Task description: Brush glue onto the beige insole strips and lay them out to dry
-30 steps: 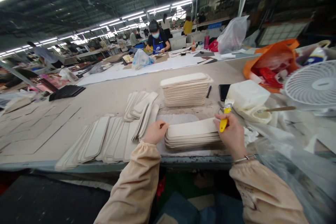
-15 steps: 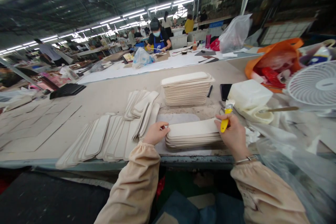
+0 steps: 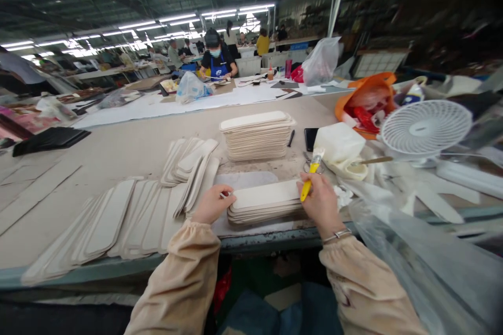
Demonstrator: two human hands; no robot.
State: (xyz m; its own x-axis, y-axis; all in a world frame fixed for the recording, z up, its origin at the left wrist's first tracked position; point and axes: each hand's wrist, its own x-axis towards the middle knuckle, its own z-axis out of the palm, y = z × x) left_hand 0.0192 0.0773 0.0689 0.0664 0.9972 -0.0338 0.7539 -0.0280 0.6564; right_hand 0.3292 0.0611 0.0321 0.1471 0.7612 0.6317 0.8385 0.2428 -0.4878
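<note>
My right hand is closed round the yellow handle of a paintbrush, its bristles pointing up and away from me. Its fingertips also meet the right end of a low stack of cream, round-cornered panels. At that stack's left end, my left hand has its thumb and curled fingers on the edge of the top panel. Fanned-out panels of the same kind spread to the left, with a smaller overlapping pile behind them. A taller neat stack stands farther back.
Right of the stacks are a black phone, a white plastic container, a stick, a white fan and an orange bag. Clear plastic sheeting hangs over the front edge. A co-worker sits across the table.
The camera view has turned to the right and levelled, so everything sits farther left. Both hands stay at the ends of the low stack, and the paintbrush is still held.
</note>
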